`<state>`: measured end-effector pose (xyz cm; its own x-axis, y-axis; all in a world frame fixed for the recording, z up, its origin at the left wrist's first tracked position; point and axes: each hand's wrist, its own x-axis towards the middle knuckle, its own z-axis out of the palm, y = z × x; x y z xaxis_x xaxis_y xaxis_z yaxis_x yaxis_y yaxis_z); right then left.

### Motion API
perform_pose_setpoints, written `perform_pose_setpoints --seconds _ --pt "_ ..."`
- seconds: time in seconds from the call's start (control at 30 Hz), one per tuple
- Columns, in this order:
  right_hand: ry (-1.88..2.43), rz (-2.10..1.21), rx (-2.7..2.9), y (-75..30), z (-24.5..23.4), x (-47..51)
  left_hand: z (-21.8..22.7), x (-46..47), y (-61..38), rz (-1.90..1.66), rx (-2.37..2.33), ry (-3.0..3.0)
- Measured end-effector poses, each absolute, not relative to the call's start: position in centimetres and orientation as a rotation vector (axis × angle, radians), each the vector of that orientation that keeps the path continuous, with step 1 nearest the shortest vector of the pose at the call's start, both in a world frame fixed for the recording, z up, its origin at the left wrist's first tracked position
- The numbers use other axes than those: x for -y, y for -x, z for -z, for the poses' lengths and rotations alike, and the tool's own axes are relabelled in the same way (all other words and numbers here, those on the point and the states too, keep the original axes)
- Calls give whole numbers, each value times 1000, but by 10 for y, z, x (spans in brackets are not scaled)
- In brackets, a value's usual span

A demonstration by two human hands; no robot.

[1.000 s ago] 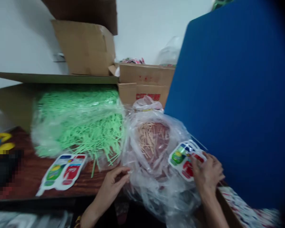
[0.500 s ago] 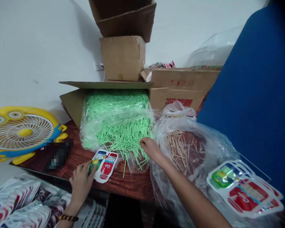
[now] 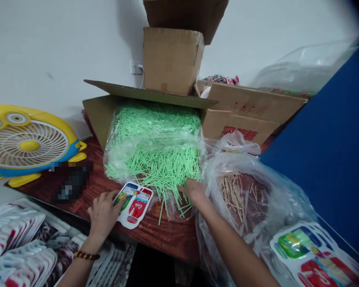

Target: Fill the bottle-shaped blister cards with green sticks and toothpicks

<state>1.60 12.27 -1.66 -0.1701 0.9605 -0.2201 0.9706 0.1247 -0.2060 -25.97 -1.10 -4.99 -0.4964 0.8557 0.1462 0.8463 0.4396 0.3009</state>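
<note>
My left hand [image 3: 104, 211] grips the left edge of a flat printed packet [image 3: 140, 204] lying near the table's front edge, with the thumb over its green drink picture. The packet's other half shows a red cola picture. To the right, my right hand [image 3: 194, 192] is at the front of a heap of thin green sticks [image 3: 167, 155]. Its fingers are curled together and their tips reach in among the sticks, so what they pinch is hidden. The sticks spill from a clear plastic bag [image 3: 115, 149] inside a cardboard box [image 3: 97, 113] lying open towards me.
Tan sticks [image 3: 231, 195] lie within a clear plastic bag [image 3: 211, 207] at right. More packets [image 3: 311, 255] are stacked beside it, near a blue panel [image 3: 323, 127]. A yellow fan [image 3: 30, 145] stands left; a basket [image 3: 20, 247] of packets sits below. Boxes [image 3: 172, 59] rise behind.
The view has shifted slightly. My right hand has lowered, its fingertips now reaching down into the green sticks. My left hand stays on the packet, with its fingers spread a little more.
</note>
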Motion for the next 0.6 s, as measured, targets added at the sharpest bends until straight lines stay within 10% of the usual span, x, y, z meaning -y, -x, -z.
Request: perform_pose_setpoints --seconds 0.6 --pt "-2100 678 -2168 6 24 -118 55 3 270 -929 -2470 -1337"
